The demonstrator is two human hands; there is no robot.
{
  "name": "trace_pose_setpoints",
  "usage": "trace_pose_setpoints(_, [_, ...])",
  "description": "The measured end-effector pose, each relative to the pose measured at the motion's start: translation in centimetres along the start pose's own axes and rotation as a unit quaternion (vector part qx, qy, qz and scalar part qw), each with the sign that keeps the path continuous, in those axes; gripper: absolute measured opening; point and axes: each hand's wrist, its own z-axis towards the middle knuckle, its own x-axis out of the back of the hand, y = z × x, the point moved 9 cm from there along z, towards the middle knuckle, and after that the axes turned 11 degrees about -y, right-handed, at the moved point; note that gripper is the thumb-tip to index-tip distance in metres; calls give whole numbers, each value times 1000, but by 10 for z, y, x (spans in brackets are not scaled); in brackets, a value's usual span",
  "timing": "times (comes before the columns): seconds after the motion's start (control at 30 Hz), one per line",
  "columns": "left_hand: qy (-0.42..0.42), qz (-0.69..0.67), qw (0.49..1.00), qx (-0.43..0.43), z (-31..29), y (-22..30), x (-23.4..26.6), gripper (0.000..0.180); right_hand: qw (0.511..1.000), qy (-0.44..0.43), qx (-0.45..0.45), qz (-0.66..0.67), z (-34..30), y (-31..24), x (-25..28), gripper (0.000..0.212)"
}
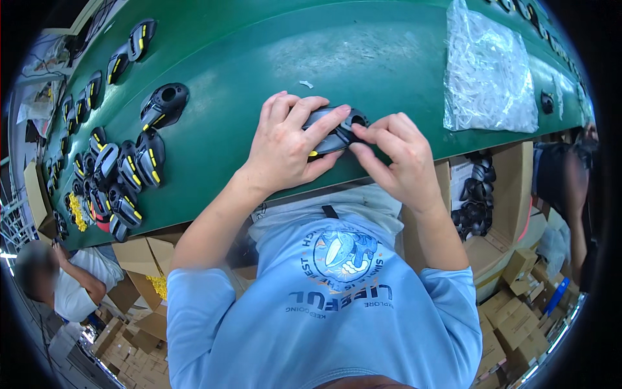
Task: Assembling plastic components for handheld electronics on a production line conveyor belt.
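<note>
A grey and black plastic housing with a yellow strip and a round hole at one end lies near the front edge of the green table. My left hand is closed around its left part, fingers over the top and thumb along the near side. At the holed end, my right hand pinches the housing's edge with thumb and forefinger. Whether a smaller piece sits between those fingertips is hidden. Just beyond the hands lies a small whitish scrap.
A similar housing rests left of my hands, with a cluster of housings and yellow pieces further left. A clear bag of translucent parts lies at right. Below the edge stands a carton holding black parts. People sit at both sides.
</note>
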Motion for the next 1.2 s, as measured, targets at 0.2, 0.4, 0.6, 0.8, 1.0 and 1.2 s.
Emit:
trace_pose_setpoints(0.2, [-21,30,999,10,2,0,-8,76,998,35,-16,40,-1,9,0,19])
trace_pose_setpoints(0.4, [-24,20,999,6,2,-1,-9,77,997,35,-11,65,2,9,-8,10])
trace_pose_setpoints(0.6, [-17,26,999,10,2,-1,-9,73,997,65,-3,30,-2,6,-7,10])
trace_pose_setpoints(0.8, [1,27,1000,14,-2,-3,-5,72,999,41,28,18,9,4,-6,14])
trace_pose_setpoints(1.0, [6,8,1000,-21,10,4,-6,71,996,-1,19,-90,-12,-1,-5,38])
trace_pose_setpoints(1.2, [-11,38,999,-27,5,-1,4,64,990,-100,57,-79,-15,3,-42,59])
